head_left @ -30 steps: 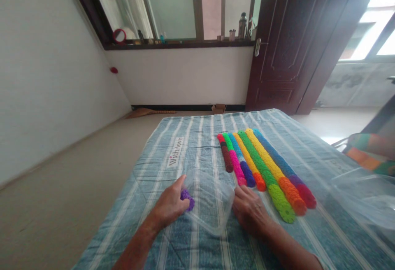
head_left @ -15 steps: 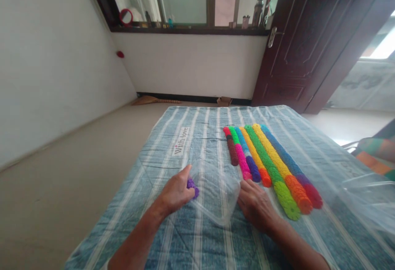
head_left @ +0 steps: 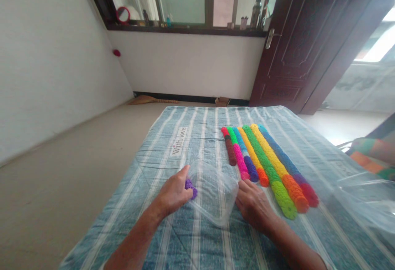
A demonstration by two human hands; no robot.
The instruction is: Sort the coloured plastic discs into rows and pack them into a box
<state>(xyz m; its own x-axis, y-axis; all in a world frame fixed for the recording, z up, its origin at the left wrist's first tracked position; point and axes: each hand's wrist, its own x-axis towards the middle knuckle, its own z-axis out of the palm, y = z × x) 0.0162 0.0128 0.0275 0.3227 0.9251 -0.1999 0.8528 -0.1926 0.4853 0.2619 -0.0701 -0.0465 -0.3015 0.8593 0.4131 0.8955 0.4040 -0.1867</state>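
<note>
My left hand (head_left: 174,192) is closed around a short stack of purple discs (head_left: 191,189), at the left corner of a clear plastic lid (head_left: 212,192). Whether its fingers also grip the lid is hidden. The fingers of my right hand (head_left: 254,203) are pinched on the lid's right corner. Just beyond my right hand lie several long rows of stacked, notched discs side by side, among them a green row (head_left: 267,163), a yellow-and-orange row (head_left: 277,163) and a shorter red-and-brown row (head_left: 228,146).
A striped blue cloth (head_left: 148,216) with a "With love" label covers the surface under my hands. To the right stands a clear plastic box (head_left: 367,196), partly blurred. A dark red door (head_left: 293,43) and a windowsill (head_left: 185,29) with small items are behind.
The whole view has shifted slightly to the left. Both hands, the purple discs and the lid keep nearly the same places relative to each other.
</note>
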